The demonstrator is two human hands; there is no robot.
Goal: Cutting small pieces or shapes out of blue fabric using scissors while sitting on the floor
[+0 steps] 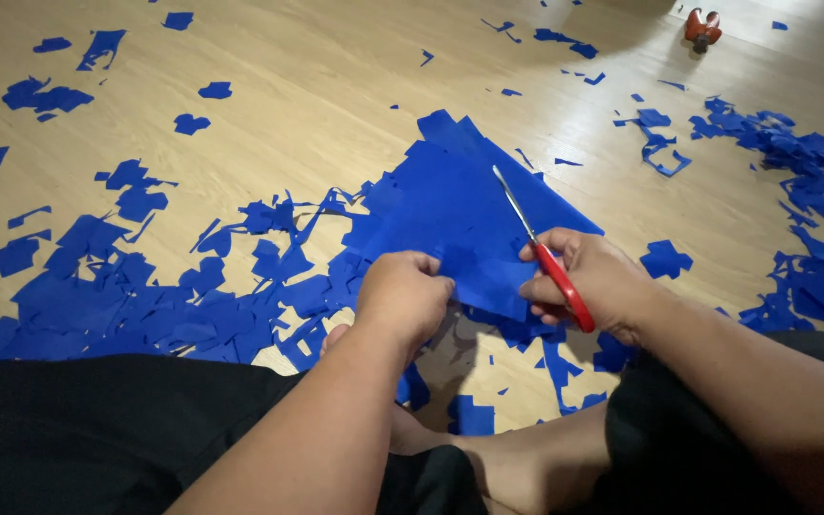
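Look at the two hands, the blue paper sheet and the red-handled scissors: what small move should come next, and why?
Probably open the red-handled scissors for another snip. Their blades lie closed over the large blue paper sheet, which the left hand grips at its near edge while the right hand holds the handles.

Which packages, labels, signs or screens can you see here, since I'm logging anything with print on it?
None in view. Only plain things show: a blue paper sheet held by the left hand, red-handled scissors in the right hand, blue paper scraps across the wooden floor, and a small red object at the far right.
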